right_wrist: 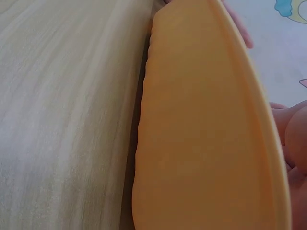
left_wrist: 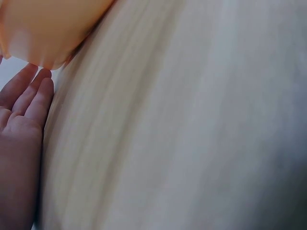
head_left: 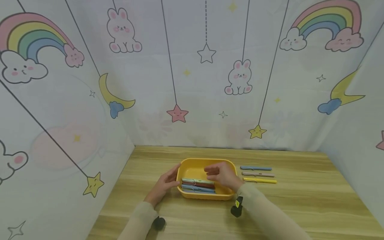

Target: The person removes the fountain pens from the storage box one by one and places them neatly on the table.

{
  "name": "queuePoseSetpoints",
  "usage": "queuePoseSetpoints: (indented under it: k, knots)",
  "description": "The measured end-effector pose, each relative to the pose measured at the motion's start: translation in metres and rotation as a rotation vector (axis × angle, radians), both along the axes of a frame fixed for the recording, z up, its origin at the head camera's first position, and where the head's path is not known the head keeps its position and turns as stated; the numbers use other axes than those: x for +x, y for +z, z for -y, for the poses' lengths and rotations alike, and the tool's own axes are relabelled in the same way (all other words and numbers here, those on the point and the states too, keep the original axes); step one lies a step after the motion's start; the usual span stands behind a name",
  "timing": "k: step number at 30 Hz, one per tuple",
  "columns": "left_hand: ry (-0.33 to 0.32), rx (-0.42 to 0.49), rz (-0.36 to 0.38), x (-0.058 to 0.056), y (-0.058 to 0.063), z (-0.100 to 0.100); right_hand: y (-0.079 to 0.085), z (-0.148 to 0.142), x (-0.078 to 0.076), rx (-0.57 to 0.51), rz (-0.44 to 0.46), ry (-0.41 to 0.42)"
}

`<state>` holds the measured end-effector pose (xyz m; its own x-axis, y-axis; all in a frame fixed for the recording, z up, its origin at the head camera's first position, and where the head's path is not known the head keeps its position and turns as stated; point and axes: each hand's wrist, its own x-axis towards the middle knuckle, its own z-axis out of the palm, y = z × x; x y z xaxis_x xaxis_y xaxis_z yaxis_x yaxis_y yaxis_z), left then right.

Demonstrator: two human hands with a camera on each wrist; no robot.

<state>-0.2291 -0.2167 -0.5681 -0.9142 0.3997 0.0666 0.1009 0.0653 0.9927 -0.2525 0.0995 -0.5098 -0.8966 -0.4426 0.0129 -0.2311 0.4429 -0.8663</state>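
Observation:
A yellow plastic bin (head_left: pixel 207 197) stands on the table, with several capped pens (head_left: pixel 198 190) lying side by side at its left: pale green, reddish brown and blue. My left hand (head_left: pixel 163 186) rests against the bin's left end, its thumb by the rim. In the left wrist view the fingers (left_wrist: pixel 38 98) of that hand reach out fairly straight to the bin's wall. Over the bin's right half hovers my right hand (head_left: pixel 223 175), fingers loosely bent and pointing left, with nothing visible in them. The bin's front wall (right_wrist: pixel 201 120) hides much of this hand in the right wrist view.
Right of the bin three more pens lie in a row on the wood-grain table (head_left: pixel 300 200): a blue pen (head_left: pixel 256 168), a pinkish pen (head_left: pixel 258 174) and a yellow pen (head_left: pixel 260 180). Patterned white cloth (head_left: pixel 207 86) encloses the table at the back and sides.

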Motion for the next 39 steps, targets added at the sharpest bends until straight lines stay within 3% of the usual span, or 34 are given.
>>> queuePoseSetpoints:
  k: [7, 14, 39]
  knots:
    - [-0.005, 0.006, -0.01, -0.001, -0.001, 0.0, -0.002, 0.003, 0.002, 0.052, 0.046, 0.006]
    - [-0.005, 0.002, -0.014, 0.001, 0.001, -0.001, -0.007, 0.004, 0.003, 0.063, 0.016, 0.066]
    - [-0.011, 0.013, -0.024, -0.001, 0.0, -0.001, -0.013, 0.008, 0.0, 0.132, -0.095, 0.085]
